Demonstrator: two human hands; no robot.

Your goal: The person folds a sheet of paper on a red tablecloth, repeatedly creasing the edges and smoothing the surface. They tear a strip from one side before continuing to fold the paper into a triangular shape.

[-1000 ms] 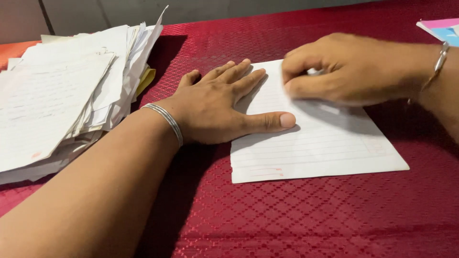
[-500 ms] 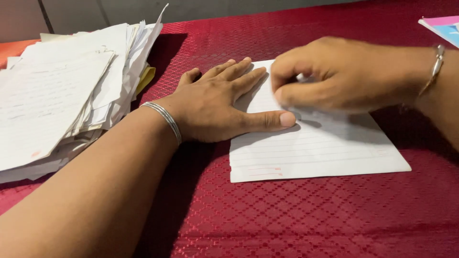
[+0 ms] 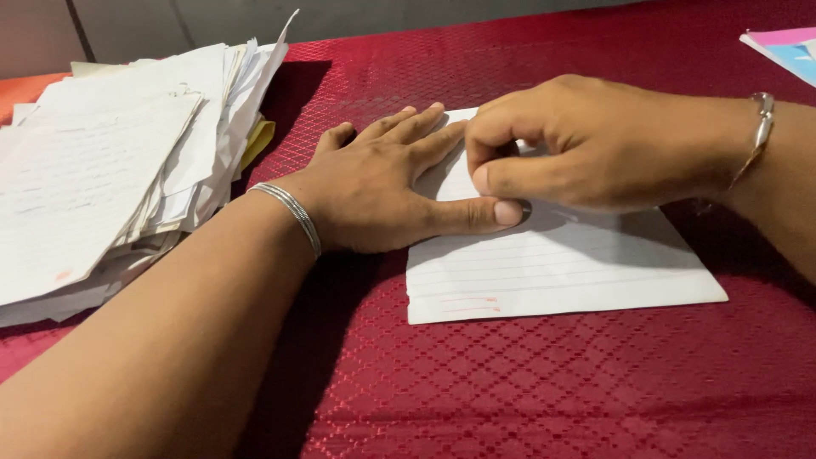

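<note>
Slid leftward along the lined sheet [image 3: 552, 263], right hand [image 3: 586, 144], grip pinched on its fold beside the left hand [image 3: 382, 187], pressed flat and open. Paper stack [image 3: 110, 161] farther left on the red worktop [image 3: 527, 382].

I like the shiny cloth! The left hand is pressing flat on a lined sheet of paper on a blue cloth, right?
Not quite. The cloth is dark red, not blue, as the head view shows. The rest holds: the left hand lies flat on the lined sheet of paper.
</note>
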